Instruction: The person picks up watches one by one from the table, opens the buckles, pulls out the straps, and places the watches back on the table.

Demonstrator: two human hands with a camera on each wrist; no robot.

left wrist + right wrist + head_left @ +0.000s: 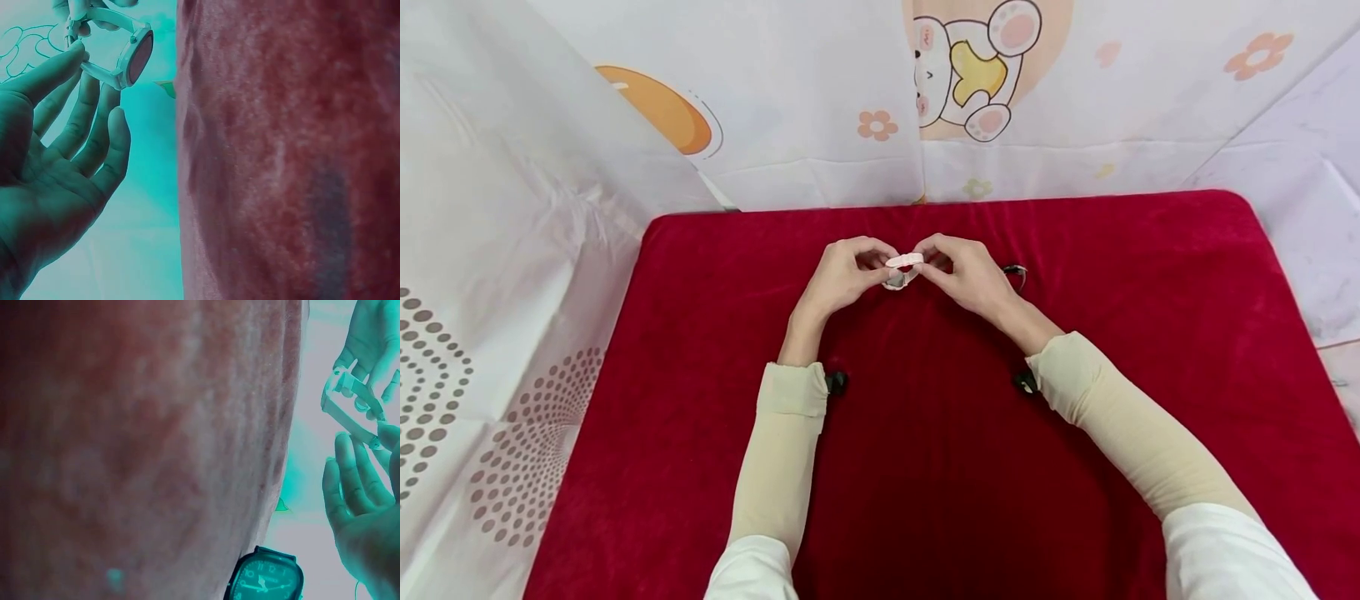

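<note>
A pale pink wristwatch (903, 269) with a round face, strap looped; held above the red cloth (925, 467).

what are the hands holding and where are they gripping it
Both hands hold a small pale pink wristwatch above the red velvet cloth. The left hand and right hand each pinch one end of its strap, with the round case hanging between them.

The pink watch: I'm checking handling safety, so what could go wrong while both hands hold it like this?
1. The left hand and right hand hold the pink watch only by fingertips on its strap, above the red cloth; a slip could drop it.
2. The dark watch lies close by the right hand; a lowered wrist might knock or scrape it.
</note>
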